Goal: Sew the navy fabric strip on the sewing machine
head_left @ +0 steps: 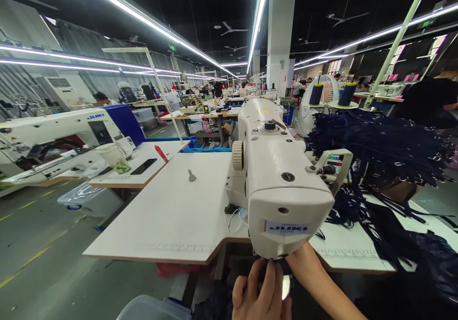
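Note:
A white sewing machine [286, 181] with a JUKI label stands in front of me, its head end facing me. Just below that head is my left hand [259, 286], its fingers bent and close together near the needle area. Some dark material shows by the fingertips, but what they press on is hidden. My right hand [299, 258] reaches in from the right under the same head, and the machine covers its fingers. A bright light spot shows between the hands. Navy straps with metal rings [379, 143] are heaped to the right, some hanging over the tabletop.
On the white table [161, 205] lies a small grey metal piece [192, 175]. Another JUKI machine [64, 129], a cup [113, 158] and a phone [143, 166] are at left. Thread cones [316, 94] and a fan [324, 96] stand behind. A plastic bin [153, 309] is below.

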Demonstrator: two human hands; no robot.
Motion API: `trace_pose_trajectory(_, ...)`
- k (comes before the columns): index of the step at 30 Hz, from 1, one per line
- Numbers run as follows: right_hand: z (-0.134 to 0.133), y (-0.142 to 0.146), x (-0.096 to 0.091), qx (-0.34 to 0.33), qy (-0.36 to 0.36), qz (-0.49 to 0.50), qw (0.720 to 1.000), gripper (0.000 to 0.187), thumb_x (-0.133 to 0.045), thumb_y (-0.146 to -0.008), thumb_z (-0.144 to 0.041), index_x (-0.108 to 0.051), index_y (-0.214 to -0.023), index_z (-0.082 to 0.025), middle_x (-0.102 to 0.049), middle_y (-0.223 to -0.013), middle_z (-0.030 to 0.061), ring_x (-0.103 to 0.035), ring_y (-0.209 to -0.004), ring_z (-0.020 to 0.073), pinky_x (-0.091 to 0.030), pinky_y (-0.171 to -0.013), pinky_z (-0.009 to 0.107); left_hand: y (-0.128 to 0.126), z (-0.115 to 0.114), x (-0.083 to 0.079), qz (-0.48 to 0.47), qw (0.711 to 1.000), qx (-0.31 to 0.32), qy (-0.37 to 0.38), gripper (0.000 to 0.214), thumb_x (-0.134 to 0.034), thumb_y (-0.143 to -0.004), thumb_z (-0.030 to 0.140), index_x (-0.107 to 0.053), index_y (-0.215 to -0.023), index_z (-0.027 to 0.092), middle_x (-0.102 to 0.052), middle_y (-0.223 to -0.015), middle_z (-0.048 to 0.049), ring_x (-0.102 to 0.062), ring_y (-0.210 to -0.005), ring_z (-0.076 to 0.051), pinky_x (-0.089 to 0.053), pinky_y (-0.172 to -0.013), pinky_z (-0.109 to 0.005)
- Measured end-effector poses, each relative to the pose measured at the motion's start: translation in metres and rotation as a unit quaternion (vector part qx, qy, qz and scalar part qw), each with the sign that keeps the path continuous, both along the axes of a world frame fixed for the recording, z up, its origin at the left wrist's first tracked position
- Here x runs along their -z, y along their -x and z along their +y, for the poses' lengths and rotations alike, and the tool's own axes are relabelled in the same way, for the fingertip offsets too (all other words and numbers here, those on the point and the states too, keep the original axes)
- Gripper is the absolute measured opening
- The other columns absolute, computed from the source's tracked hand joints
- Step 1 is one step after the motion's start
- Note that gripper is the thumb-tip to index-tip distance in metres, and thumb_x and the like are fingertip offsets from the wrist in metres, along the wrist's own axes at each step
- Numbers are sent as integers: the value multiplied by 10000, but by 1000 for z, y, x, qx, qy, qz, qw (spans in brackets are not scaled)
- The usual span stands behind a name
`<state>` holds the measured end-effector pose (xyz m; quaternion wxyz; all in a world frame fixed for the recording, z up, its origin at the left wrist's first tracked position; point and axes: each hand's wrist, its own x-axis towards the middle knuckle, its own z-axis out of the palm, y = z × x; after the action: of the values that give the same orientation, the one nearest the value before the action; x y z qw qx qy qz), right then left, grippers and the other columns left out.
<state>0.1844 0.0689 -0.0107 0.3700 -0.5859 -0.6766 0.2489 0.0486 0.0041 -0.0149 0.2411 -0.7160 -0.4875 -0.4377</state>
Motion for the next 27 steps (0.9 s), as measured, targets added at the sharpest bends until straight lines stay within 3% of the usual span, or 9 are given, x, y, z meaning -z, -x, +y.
trace_pose_trajectory(5, 2, 0, 5, -1, 0, -31, 1000, 273, -451, -790, -195, -697, -908, -194, -729, -878, 116, -673, -841, 283, -520, -700, 370, -2, 0, 2, 2, 1000, -5, -6, 394, -297, -1010, 407, -659, -992, 253, -751, -911, 87, -660, -850, -115, -336, -745, -357)
trace_pose_trajectory(16, 1, 0, 4, -3, -3, -31, 1000, 300, -408, -818, -215, -671, -955, -162, -725, -940, 151, -667, -890, 302, -513, -716, 378, 2, 0, 0, 19, 1000, -5, 4, 406, -291, -1013, 406, -666, -928, 277, -751, -892, 82, -657, -836, -117, -333, -811, -369)
trace_pose_trajectory(27, 0, 3, -9, -34, -4, 12, 999, 308, -435, -829, -185, -697, -984, -137, -742, -980, 189, -689, -938, 342, -523, -817, 463, 2, 8, 3, 14, 998, -29, -61, 417, -291, -1005, 410, -672, -926, 264, -751, -836, 94, -668, -769, -89, -328, -690, -353)
